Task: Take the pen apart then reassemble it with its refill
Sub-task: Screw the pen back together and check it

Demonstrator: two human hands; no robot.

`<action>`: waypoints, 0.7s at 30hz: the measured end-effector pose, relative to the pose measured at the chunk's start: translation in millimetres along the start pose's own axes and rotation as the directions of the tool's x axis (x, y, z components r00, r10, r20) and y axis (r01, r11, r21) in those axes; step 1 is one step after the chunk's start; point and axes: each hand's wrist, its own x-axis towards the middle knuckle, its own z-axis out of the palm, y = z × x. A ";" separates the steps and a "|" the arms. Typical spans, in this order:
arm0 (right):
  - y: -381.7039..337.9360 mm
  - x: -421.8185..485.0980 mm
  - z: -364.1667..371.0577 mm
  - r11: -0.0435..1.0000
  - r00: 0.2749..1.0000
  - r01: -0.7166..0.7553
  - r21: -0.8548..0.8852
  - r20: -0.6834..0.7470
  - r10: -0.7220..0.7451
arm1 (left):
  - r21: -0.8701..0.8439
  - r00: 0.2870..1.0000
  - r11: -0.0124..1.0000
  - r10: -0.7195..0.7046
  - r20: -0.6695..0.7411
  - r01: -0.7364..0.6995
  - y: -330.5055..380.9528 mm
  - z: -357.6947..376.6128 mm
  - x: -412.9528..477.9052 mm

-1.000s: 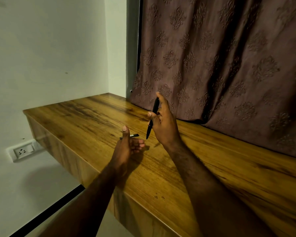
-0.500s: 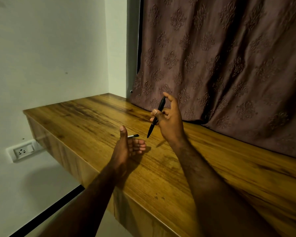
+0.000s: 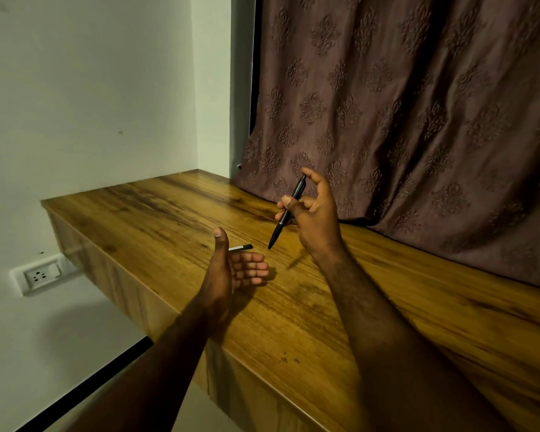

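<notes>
Tilted further than before, the pen (image 3: 277, 232) is pinched in the right hand (image 3: 318, 219). The left hand (image 3: 231, 269) is held open.

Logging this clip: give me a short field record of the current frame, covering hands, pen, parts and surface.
right hand: grips black pen, tip angled down, above the table
left hand: open, thumb up, fingers relaxed
slim piece: pale with a dark end, just beyond the left hand; cannot tell if they touch
table: wooden, against a patterned curtain
</notes>
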 end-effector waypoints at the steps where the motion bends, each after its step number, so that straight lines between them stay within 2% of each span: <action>1: -0.4 -0.3 0.1 1.000 1.000 0.004 -0.008 0.001 -0.004 | 0.001 1.000 1.000 0.001 -0.001 -0.001 0.0 0.1 -0.1; 21: -5.6 -2.2 -0.4 0.999 1.000 -0.004 0.049 -0.025 0.006 | 0.017 1.000 1.000 0.012 -0.001 -0.012 -1.7 -0.7 0.9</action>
